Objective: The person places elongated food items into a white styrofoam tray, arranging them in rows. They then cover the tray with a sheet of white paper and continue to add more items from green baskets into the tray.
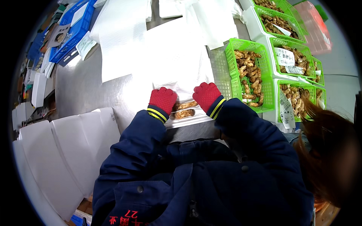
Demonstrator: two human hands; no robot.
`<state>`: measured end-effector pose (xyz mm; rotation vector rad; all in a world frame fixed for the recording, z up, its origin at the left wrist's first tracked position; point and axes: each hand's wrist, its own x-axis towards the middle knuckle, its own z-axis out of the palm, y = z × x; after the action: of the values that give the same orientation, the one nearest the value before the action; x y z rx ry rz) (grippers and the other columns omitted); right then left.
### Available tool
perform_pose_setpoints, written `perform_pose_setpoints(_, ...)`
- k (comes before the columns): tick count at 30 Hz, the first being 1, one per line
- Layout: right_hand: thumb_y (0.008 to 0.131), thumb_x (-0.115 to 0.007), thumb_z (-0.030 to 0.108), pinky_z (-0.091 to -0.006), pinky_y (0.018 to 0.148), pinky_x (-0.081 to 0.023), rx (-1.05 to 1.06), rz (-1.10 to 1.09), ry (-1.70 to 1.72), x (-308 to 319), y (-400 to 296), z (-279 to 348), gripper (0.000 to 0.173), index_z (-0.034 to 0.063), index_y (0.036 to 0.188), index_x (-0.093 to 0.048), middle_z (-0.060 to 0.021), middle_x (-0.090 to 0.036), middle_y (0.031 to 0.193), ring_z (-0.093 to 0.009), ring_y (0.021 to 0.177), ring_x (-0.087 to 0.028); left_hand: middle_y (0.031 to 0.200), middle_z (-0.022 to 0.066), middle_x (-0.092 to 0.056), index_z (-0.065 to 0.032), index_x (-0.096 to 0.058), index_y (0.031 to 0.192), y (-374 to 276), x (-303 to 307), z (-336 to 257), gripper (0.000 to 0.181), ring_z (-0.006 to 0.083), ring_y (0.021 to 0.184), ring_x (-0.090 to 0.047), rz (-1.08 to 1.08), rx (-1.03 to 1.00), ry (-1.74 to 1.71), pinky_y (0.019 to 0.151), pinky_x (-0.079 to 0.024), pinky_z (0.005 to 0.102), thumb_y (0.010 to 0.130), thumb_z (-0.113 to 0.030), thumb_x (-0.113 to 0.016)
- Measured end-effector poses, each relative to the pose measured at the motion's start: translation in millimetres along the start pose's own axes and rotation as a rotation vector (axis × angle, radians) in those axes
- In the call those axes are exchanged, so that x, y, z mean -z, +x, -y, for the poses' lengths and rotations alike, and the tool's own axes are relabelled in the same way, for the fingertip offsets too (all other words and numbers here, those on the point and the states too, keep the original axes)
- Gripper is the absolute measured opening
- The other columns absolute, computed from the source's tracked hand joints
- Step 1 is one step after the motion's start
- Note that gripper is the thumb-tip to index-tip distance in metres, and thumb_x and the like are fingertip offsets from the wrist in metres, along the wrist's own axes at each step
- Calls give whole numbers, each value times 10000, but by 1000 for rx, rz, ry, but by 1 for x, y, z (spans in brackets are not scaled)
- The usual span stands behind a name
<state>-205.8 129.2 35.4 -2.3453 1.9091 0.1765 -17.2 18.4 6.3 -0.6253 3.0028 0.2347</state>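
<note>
Both my hands wear red knit gloves with the fingers curled in. My left hand (162,100) and my right hand (208,96) grip a thin white paper sheet (181,89), which is creased between them. Just below the creases lie two brown matsutake mushrooms (184,114), side by side and roughly level. The upper mushroom (185,105) runs from one hand towards the other, its ends partly hidden by the gloves. Under them is a flat white paper-covered stack (195,120) close to the table's near edge. My fingertips are hidden behind the knuckles.
Right of my hands, a green plastic basket (236,82) holds several mushrooms. Beyond it, more labelled green baskets (314,69) stand on white foam boxes (265,48). White sheets (121,50) cover the steel table (82,79). Foam boxes (84,132) stand lower left; a person's hair (325,152) shows lower right.
</note>
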Motion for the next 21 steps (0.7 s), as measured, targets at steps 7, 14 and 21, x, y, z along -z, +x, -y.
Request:
perform_pose_setpoints(7,770,-562,186,-397,678,-420,3,-144,20,-9,-9,2,150,135,903,-609,-33,-603,837,-231,852,-576,822,37,-623,-144,-631,790,-10,10,-6,91,234,867,-592,-215,-49,29,704,-453,413,768,-183,-552)
perform_pose_setpoints(14,771,-538,147,-420,746,-451,2,-163,210,-5,-14,0,149,125,852,-661,-58,-629,969,-260,936,-572,836,57,-616,-136,-607,1016,-26,3,-26,240,248,816,-587,-70,76,23,679,-440,422,794,-184,-529)
perform_pose_setpoints(21,777,-639,177,-449,831,-479,-990,-645,355,-69,-68,-149,297,30,1035,-617,-210,-626,996,-387,937,-597,1129,143,-599,-48,-554,1164,-29,2,-22,355,330,999,-569,-243,113,-243,846,-458,427,818,-112,-507)
